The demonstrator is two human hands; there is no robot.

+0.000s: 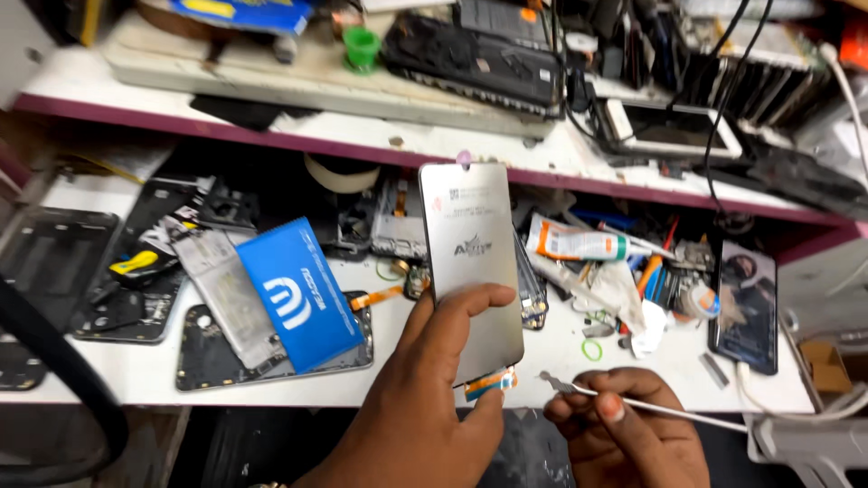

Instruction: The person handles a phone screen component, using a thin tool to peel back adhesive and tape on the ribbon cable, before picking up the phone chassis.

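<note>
My left hand (pixel 434 389) holds a grey phone screen panel (pixel 470 262) upright by its lower edge, back side facing me, with an orange flex cable (pixel 491 383) at its bottom. My right hand (pixel 628 434) sits just right of it, pinching a thin metal tool (pixel 565 387) with a white handle; the tip points toward the flex cable and stops a little short of it.
A cluttered white workbench (pixel 136 370) holds a blue card (pixel 300 294), phone frames and back covers (pixel 217 352), an adhesive tube (pixel 579 244), a dark phone (pixel 746 307) at right and a white cable (pixel 787 407). A shelf (pixel 298 136) above carries more parts.
</note>
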